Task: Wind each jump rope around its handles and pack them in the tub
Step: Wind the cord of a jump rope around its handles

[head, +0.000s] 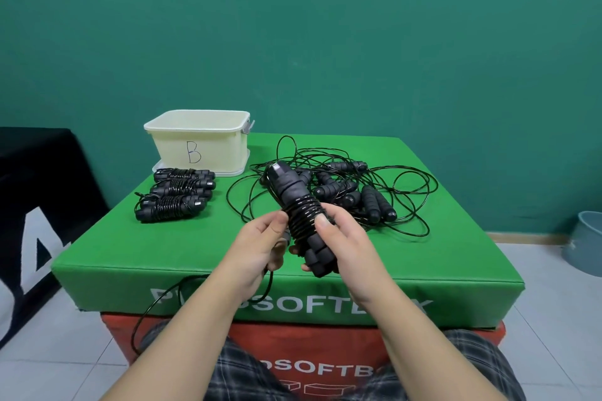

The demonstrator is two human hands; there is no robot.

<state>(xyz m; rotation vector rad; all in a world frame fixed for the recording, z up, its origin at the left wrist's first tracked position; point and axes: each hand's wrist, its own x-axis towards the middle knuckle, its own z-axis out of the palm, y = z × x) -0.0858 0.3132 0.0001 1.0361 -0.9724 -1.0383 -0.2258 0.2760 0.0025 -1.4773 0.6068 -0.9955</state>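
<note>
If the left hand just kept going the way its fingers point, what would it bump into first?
Probably the half-wound jump rope itself: the left hand points right and slightly up at the handles, which the right hand grips. Its fingertips already look nearly touching; depth is unclear.

Black ropes [342, 185], cream tub [198, 140], green box [456, 257], plaid shorts [247, 371].

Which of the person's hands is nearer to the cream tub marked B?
Left. The left hand lies in front of the tub, slightly to its right; the right hand holds the rope bundle farther right.
</note>
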